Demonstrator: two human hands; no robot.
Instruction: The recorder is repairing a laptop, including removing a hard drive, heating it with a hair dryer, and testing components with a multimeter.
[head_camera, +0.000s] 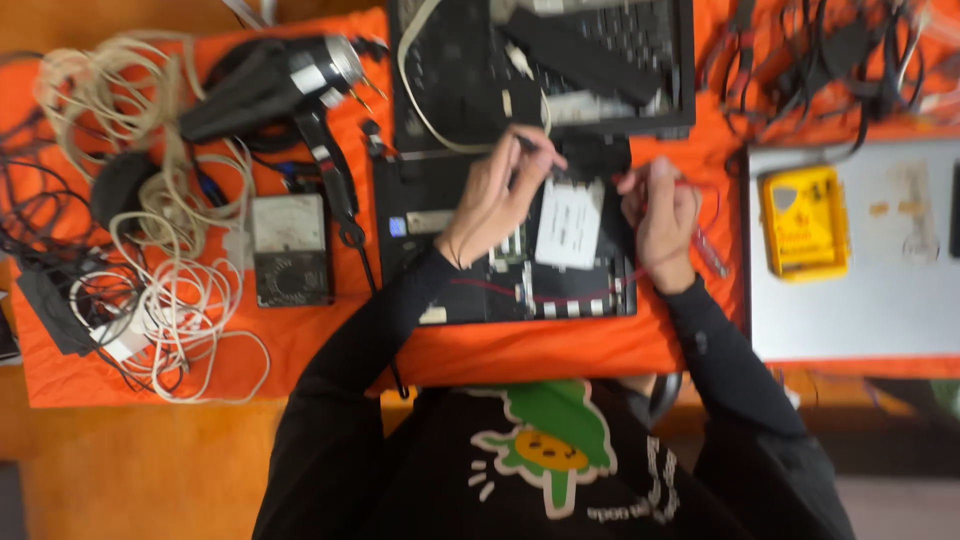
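Head view: your left hand (497, 195) grip pinches black probe (535, 145), right hand (662, 215) grip pinches red probe (690, 185), both over opened laptop (500, 270) on surface. Slip risks bridging contacts; red lead could snag.

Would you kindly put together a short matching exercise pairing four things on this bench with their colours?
Things:
1. cloth covering the bench
2. small meter on the grey panel
3. coiled cable at one side
4. hot air gun near the top

Colours:
A. black
B. orange
C. yellow
D. cream white

Pairs: 1-B, 2-C, 3-D, 4-A
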